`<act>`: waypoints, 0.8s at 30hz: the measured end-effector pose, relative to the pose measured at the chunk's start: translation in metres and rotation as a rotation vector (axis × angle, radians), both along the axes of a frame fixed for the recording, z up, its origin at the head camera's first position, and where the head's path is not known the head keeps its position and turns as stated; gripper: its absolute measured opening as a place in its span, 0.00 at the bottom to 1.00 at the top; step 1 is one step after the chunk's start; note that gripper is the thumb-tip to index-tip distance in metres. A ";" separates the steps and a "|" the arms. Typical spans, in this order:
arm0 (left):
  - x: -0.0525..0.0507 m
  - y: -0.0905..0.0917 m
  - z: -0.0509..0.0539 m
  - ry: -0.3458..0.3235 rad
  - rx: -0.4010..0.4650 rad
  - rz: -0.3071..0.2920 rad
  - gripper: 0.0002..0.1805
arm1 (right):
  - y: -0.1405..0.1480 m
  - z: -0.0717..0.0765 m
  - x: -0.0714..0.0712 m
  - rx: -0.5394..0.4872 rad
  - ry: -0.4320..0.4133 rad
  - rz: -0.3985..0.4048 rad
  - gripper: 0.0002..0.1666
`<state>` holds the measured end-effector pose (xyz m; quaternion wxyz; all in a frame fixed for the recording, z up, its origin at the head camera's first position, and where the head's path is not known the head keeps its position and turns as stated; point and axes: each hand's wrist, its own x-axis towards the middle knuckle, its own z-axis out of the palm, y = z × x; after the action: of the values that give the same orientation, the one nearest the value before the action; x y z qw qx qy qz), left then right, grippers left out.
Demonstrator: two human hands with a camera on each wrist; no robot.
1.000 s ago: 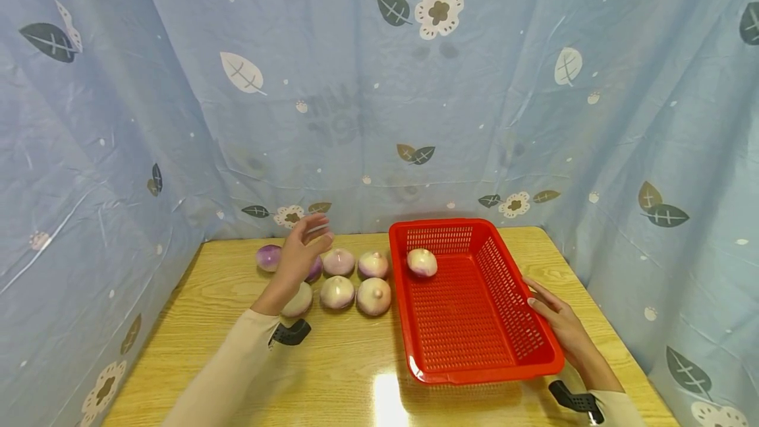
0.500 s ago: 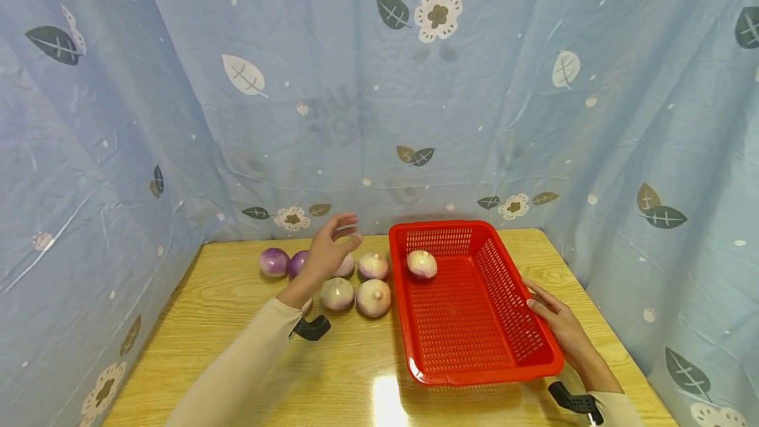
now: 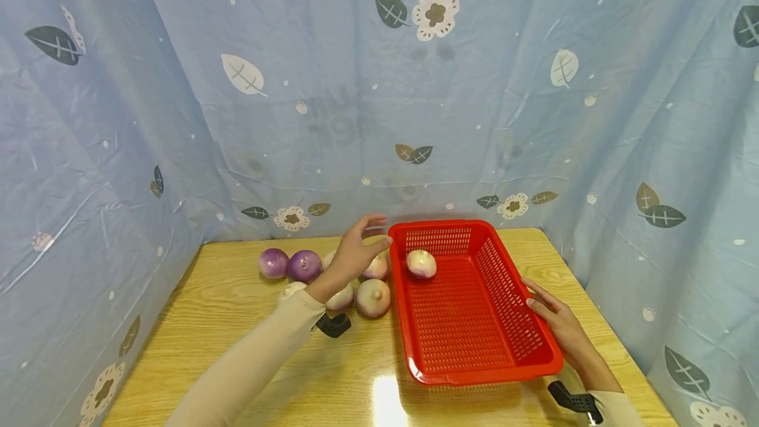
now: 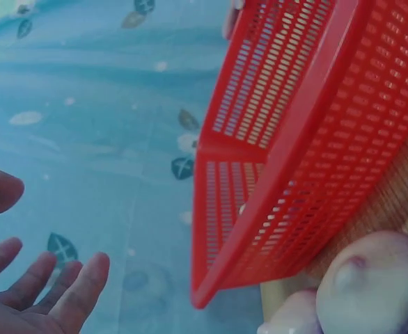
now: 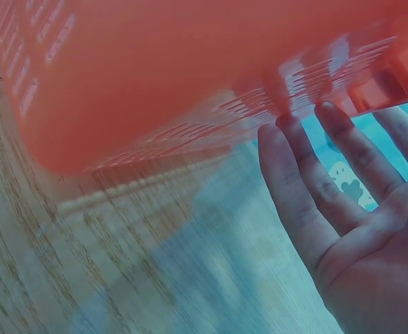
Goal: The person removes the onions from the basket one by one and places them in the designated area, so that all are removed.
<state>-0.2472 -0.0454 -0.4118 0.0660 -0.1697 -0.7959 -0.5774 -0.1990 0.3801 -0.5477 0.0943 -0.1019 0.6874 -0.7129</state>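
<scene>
In the head view my left hand [image 3: 359, 250] hovers over the right end of a group of onions, close to the basket's left rim. Nothing lies between its spread thumb and fingers [image 4: 85, 292], as the left wrist view shows. Partly behind that hand and forearm are pale onions [image 3: 373, 298]; two purple onions [image 3: 305, 266] show at the left. My right hand [image 3: 560, 325] touches the right side of a red plastic basket [image 3: 409, 335]. Its fairly straight fingers [image 5: 361, 149] meet the outer wall in the right wrist view. One whitish onion [image 3: 421, 263] sits inside, by the left wall.
A wooden table [image 3: 225, 321] carries the onions and the basket. Blue patterned cloth [image 3: 332, 117] hangs behind it and along both sides. Each wrist bears a black camera mount [image 3: 333, 325].
My left hand has moved rightward over the onions toward the basket, uncovering the purple ones at the left. The right hand, basket and onions stay in place.
</scene>
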 end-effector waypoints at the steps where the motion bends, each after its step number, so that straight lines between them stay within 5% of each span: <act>1: -0.001 0.002 0.000 0.004 -0.004 -0.003 0.25 | 0.000 0.000 0.000 0.003 -0.004 -0.008 0.34; 10: -0.012 0.023 0.005 -0.128 0.025 -0.042 0.30 | -0.001 -0.003 0.000 0.000 0.015 -0.012 0.34; 24: -0.014 0.073 0.005 -0.284 -0.017 -0.055 0.35 | 0.001 -0.008 -0.002 0.022 0.021 -0.030 0.35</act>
<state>-0.2610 0.0272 -0.4064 -0.0643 -0.1085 -0.7973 -0.5903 -0.2010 0.3813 -0.5554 0.0777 -0.0980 0.6977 -0.7053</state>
